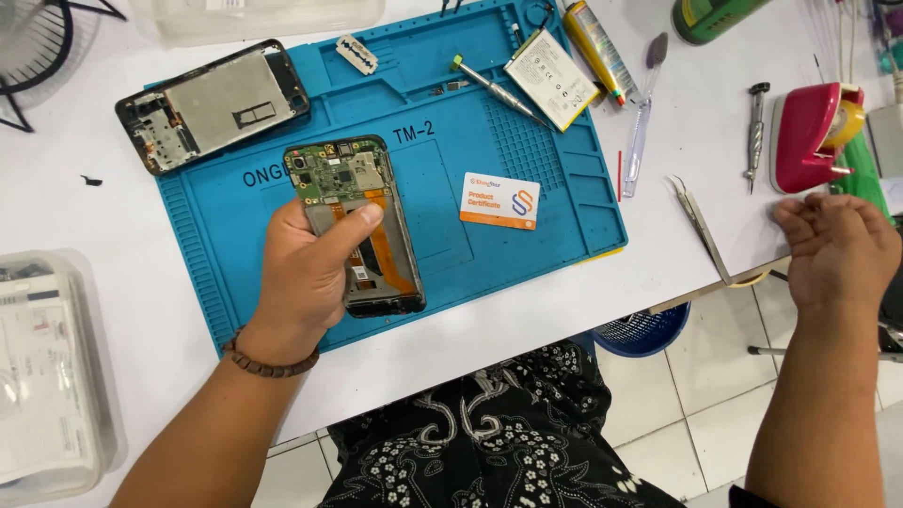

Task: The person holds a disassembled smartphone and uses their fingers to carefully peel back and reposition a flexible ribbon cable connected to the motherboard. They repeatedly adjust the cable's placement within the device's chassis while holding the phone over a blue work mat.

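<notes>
My left hand [306, 282] grips an opened phone [362, 212] with its green circuit board and orange flex cable showing, held just above the blue work mat [527, 202]. The thumb lies across the phone's middle. My right hand [837, 249] hovers at the table's right edge, fingers loosely curled and holding nothing, close to the metal tweezers [701, 226] and a red tape dispenser [809, 136]. A second phone frame [212, 103] rests at the mat's top left corner.
On the mat lie a phone battery [552, 78], a screwdriver [494, 87], a razor blade [357, 54] and a white-and-orange card [500, 200]. A glue tube [597, 47], a spudger [644, 118] and a small screwdriver [755, 132] lie to the right. A clear plastic box [47, 367] stands at left.
</notes>
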